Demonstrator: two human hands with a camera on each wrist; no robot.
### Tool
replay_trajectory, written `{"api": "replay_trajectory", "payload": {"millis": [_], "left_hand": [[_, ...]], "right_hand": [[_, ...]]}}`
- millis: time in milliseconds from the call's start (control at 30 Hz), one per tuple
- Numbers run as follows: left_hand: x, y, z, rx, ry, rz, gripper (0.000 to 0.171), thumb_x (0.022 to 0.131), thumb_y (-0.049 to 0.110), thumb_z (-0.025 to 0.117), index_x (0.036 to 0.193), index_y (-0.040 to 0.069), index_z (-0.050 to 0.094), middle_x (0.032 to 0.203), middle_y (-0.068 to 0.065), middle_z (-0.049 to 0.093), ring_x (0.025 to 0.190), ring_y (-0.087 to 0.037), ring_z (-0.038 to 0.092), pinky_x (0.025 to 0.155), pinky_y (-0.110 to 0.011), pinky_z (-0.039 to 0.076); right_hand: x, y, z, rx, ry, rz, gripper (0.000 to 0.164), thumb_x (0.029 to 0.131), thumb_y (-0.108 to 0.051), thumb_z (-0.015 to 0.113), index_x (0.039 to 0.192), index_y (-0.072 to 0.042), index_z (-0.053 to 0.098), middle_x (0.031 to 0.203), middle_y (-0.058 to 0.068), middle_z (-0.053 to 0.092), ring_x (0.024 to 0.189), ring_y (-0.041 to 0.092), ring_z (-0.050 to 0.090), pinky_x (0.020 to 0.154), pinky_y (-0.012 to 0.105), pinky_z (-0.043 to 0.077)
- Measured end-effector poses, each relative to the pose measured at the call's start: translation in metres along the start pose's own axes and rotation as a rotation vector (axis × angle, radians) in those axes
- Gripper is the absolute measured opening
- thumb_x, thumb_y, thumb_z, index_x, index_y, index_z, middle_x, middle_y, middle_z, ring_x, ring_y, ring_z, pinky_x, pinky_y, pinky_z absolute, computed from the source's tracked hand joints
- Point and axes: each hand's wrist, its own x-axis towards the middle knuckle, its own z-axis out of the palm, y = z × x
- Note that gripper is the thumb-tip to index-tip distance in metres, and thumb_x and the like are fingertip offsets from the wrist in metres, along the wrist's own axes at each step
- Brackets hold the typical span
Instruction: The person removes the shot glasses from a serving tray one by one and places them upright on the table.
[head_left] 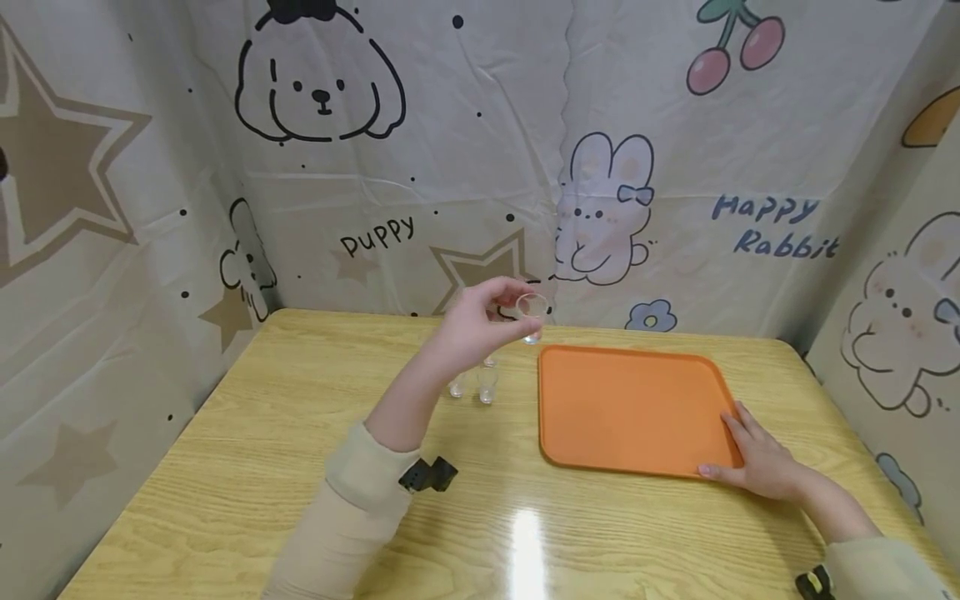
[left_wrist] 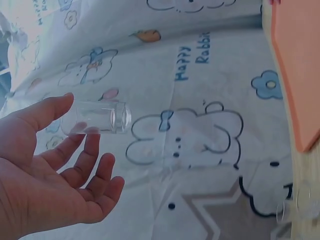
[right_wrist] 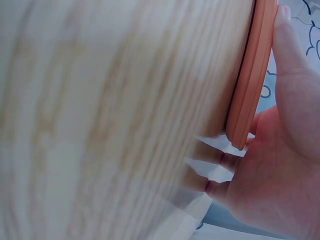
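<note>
My left hand point(head_left: 480, 321) pinches a small clear shot glass point(head_left: 532, 310) between thumb and fingertips, raised above the table near the tray's far left corner. In the left wrist view the shot glass point(left_wrist: 102, 117) shows a thick base, and the other fingers spread loosely below it. My right hand point(head_left: 765, 458) rests at the near right corner of an orange tray point(head_left: 637, 408), thumb along the front edge and fingers on the right edge. In the right wrist view the thumb lies straight against the tray's rim point(right_wrist: 250, 75). Nothing stands on the tray.
More small clear glasses point(head_left: 487, 385) stand on the wooden table point(head_left: 315, 417) left of the tray, partly behind the left forearm. A printed cloth point(head_left: 450, 167) hangs behind the table and along both sides.
</note>
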Motion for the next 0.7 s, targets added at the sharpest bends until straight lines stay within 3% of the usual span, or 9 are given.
{"api": "replay_trajectory", "payload": {"millis": [167,400,700], "left_hand": [[-0.014,-0.014,-0.025,-0.001,0.058,-0.039,0.038,0.084,0.028,0.072,0.119,0.018,0.060,0.110,0.004,0.061,0.104,-0.013,0.053,0.095,-0.037,0.043],[-0.028,-0.046,-0.054,0.020,0.147,-0.096,0.043,0.084,0.026,0.073,0.122,0.014,0.059,0.114,-0.006,0.059,0.108,-0.022,0.051,0.096,-0.042,0.041],[-0.037,-0.099,-0.063,0.083,0.237,-0.177,0.043,0.086,0.023,0.070,0.125,0.008,0.057,0.115,-0.011,0.058,0.112,-0.027,0.050,0.094,-0.044,0.042]], "right_hand": [[-0.001,0.001,-0.001,-0.001,0.010,-0.005,0.100,0.083,-0.047,0.067,0.141,0.017,0.018,0.148,0.038,0.002,0.122,0.065,0.021,0.089,0.075,0.025],[0.000,0.001,0.001,0.001,0.013,-0.005,0.101,0.082,-0.048,0.067,0.141,0.017,0.018,0.148,0.039,0.002,0.123,0.064,0.021,0.089,0.075,0.024],[0.000,0.002,0.002,-0.003,0.014,-0.006,0.101,0.083,-0.049,0.066,0.141,0.017,0.017,0.148,0.038,0.001,0.122,0.065,0.021,0.089,0.075,0.024]]}}
